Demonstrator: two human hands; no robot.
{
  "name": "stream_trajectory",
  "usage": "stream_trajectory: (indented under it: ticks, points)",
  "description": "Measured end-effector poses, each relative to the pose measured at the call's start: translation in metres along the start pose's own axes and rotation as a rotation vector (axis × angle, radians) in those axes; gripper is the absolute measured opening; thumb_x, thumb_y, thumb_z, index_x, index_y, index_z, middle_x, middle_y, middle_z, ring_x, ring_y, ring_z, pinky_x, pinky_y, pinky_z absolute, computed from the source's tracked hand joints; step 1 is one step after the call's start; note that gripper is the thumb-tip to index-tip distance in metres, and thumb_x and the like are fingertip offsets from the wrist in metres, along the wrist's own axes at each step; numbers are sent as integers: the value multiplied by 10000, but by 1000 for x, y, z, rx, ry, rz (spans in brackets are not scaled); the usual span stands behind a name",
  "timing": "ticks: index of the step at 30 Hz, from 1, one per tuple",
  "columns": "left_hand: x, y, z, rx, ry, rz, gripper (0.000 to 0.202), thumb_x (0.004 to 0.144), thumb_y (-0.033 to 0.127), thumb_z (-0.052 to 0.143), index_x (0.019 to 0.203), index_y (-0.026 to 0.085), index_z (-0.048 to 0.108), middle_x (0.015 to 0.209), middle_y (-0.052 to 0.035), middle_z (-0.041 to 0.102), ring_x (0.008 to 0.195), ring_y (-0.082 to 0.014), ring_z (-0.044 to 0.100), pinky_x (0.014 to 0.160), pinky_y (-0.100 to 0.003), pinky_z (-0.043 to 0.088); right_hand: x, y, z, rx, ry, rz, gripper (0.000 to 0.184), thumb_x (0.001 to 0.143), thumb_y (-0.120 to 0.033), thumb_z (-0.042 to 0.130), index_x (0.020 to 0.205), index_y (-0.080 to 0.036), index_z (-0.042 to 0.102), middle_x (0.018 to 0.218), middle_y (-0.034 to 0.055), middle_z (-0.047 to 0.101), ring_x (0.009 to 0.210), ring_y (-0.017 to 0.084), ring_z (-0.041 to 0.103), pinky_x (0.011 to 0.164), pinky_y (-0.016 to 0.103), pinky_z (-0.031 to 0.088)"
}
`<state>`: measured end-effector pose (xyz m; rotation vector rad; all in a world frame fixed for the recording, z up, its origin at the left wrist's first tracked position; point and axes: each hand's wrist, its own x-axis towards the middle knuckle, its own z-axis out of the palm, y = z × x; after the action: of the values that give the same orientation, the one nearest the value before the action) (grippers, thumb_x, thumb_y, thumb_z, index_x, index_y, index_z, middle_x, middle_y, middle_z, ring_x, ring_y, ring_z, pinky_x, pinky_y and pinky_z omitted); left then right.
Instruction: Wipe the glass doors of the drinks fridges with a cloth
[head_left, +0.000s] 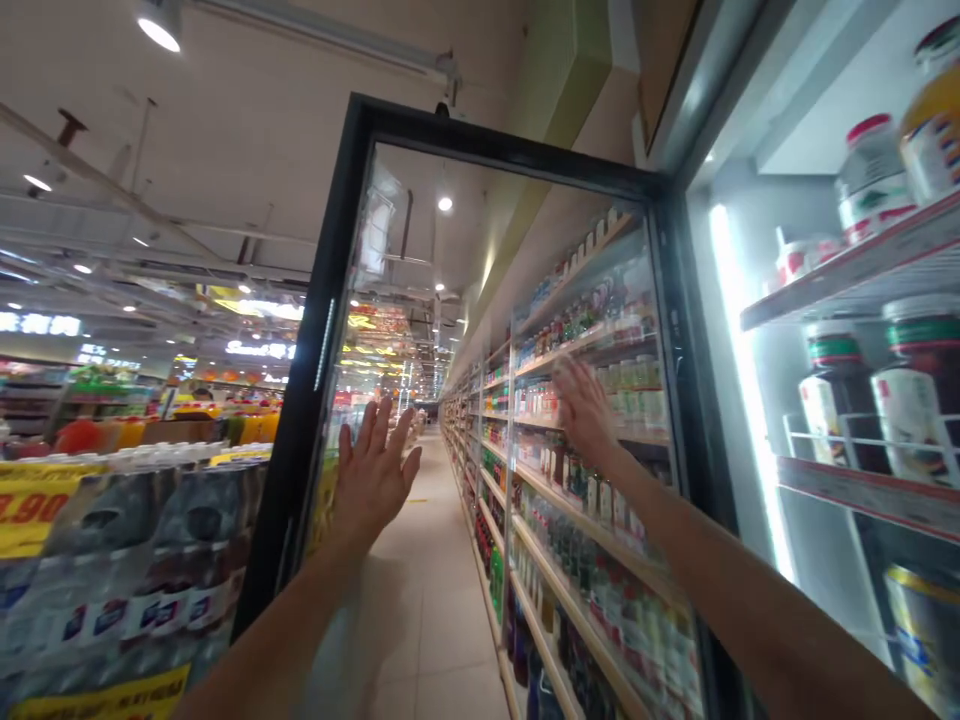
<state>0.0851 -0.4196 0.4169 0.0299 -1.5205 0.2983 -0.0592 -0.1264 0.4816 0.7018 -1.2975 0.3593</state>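
A tall cooler door with a black frame (517,150) and a glass pane (420,230) stands swung open in front of me. My left hand (375,470) is raised near the left side of the pane, palm forward, fingers spread and holding nothing. Farther right, my right hand (586,410) reaches up before the glass with its fingers stretched out, a little blurred. Whether either palm touches the pane I cannot tell. Shelves of bottles (570,330) show in the glass behind the right hand.
At right, the lit cooler holds dark bottles with green-banded caps (832,400), a red-capped bottle (874,180) and a can (926,630) on shelves. Packs of bottled drinks (127,590) stand stacked at left beside a yellow price sign (37,505). A tiled aisle floor (420,620) runs ahead.
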Motion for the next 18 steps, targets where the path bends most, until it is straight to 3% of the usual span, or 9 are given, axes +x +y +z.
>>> stream_trajectory:
  ticks: [3,5,7,10,12,14,18]
  points:
    - [0,1,0,8,-4,-7,467,908,339,382,1355,207,406,1479,-115,294,1393,-255,194,1109,-514,156,2,39,-10,-71,188,370,430,863,-208,314,1182,-76,570,1353,198,430,1290,307,344,1023,553,317]
    - [0,2,0,11,-13,-10,475,904,344,393,1360,210,400,1483,-114,284,1392,-258,194,1109,-514,155,5,31,-4,-69,206,403,439,864,-203,307,1197,-61,555,1366,203,412,1298,311,328,1035,557,304]
    - [0,1,0,8,-17,-13,478,903,349,398,1361,212,399,1485,-112,277,1393,-258,194,1111,-512,152,6,-7,8,-29,141,265,417,855,-205,357,1217,-142,553,1397,125,408,1321,272,308,1063,508,309]
    - [0,-1,1,-9,-24,-9,478,905,354,391,1363,218,396,1487,-104,274,1394,-253,188,1116,-510,142,1,-74,22,75,-8,-159,423,839,-177,409,1238,-209,542,1410,69,411,1357,232,259,1084,460,312]
    - [-1,-2,2,-17,-26,-8,476,907,356,384,1362,218,398,1487,-103,275,1394,-252,188,1116,-509,142,-8,-92,22,99,-70,-346,418,832,-167,424,1225,-233,553,1392,51,441,1362,215,254,1085,441,317]
    - [-2,-3,2,-20,-30,-8,469,910,354,378,1357,214,406,1486,-106,276,1394,-252,188,1115,-509,146,-17,-77,14,68,-59,-317,410,834,-166,424,1213,-244,561,1379,44,459,1357,212,268,1079,444,324]
    - [-1,-1,1,-21,-43,-17,470,909,354,377,1357,215,406,1489,-104,270,1397,-250,179,1117,-510,142,-29,-2,-5,-37,145,195,418,855,-195,378,1239,-202,543,1401,100,422,1334,263,310,1046,539,328]
